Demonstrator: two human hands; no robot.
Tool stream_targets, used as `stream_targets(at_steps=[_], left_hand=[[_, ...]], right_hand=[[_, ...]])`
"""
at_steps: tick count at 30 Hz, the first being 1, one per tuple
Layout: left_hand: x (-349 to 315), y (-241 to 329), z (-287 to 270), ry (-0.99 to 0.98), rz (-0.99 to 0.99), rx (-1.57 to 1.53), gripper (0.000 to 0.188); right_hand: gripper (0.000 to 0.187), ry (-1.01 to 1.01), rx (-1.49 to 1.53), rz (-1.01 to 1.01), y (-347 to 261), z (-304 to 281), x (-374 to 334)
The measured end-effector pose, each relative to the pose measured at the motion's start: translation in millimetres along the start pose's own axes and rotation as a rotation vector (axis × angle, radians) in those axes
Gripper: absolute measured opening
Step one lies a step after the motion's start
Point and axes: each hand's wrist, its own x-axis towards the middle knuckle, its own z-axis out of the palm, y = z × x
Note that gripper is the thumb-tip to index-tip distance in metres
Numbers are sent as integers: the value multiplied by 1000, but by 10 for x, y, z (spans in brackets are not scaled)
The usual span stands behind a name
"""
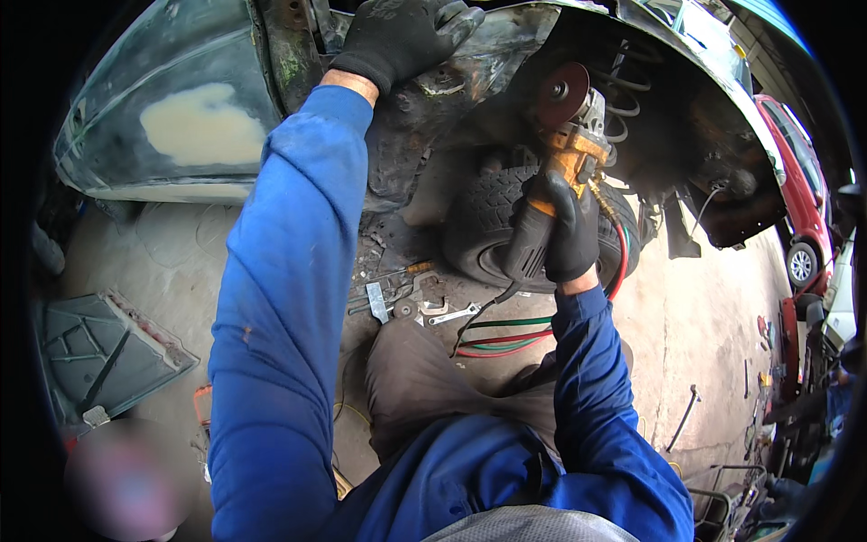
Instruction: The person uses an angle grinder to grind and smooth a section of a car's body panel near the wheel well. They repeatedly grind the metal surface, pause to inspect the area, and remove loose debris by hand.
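My right hand (571, 226), in a black glove, is closed around the body of a yellow and black angle grinder (578, 149). The grinder points up, its reddish-brown disc (563, 94) beside the wheel well of a car. My left hand (397, 41), also black-gloved, leans on the car body (479, 77) at the top edge of the picture. Its thumb side stretches to the right; the far fingers are partly cut off. Bare, rusty, dark metal shows just below that hand. Below the grinder lies a tyre (492, 212) on its side.
Red and green hoses (506, 339) cross the floor by my knees, near a wrench (454, 313), a hammer (377, 303) and clamps. A coil spring (623, 99) hangs in the wheel well. A dark panel (108, 357) lies left. A red car (799, 181) stands far right.
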Motion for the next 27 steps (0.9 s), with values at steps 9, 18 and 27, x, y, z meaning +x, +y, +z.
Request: stream_targets(at_steps=[9,18,27], left_hand=[[-17,-43,26,50,65,-48,35],[-16,-56,55,127,129,-39,34],[-31,-60,60,124,125,-46,34]], right_hand=[[45,-9,-127,-66,-135,69,166],[44,6,-69,-26,-197,126,194],[45,-2,-116,-53,-169,123,229]])
